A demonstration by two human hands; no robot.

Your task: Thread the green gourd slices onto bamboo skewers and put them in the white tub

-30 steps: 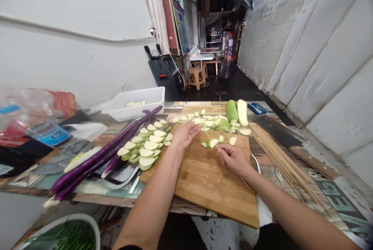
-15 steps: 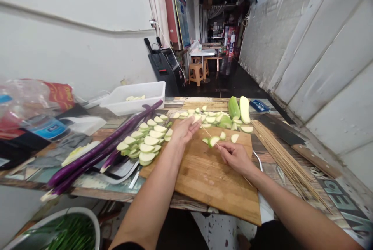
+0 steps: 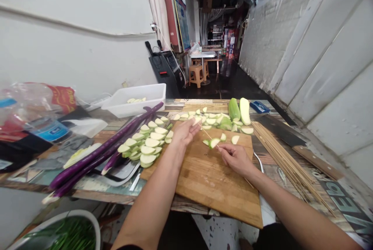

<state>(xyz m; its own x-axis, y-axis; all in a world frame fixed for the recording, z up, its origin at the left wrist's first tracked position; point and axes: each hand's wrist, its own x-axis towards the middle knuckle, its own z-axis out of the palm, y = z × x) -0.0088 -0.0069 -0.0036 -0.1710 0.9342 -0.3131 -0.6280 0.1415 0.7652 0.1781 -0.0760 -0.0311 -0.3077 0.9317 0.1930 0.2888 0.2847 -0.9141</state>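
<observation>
The bamboo skewer [image 3: 207,134] is slanting above the far half of the cutting board [image 3: 212,180], running from beside the left hand [image 3: 185,131] to the right hand [image 3: 236,159] and emerging below it. The right thumb and fingers are pinching the skewer. The left fingers are lying close together, slightly curled; a pale slice [image 3: 197,120] is showing at their tips (whether they are gripping it, I cannot tell).

Under the skewer, a green-edged slice [image 3: 214,143] is sitting just before the right fingertips; whether it is threaded is unclear. The board's near right corner is jutting past the front edge of the bench [image 3: 87,195].

Loose slices [image 3: 211,121] are spreading along the board's far edge, with green vegetable pieces [image 3: 234,109] standing out toward the bench's back edge. Overlapping slices [image 3: 151,142] are covering the board's left edge. Farther left, long purple eggplants [image 3: 96,153] are stretching toward the front edge, and a white container [image 3: 136,98] is resting near the back edge. Right of the board, bare skewers [image 3: 279,153] are lying in a bundle, with a cleaver [image 3: 317,160] along the right edge.
</observation>
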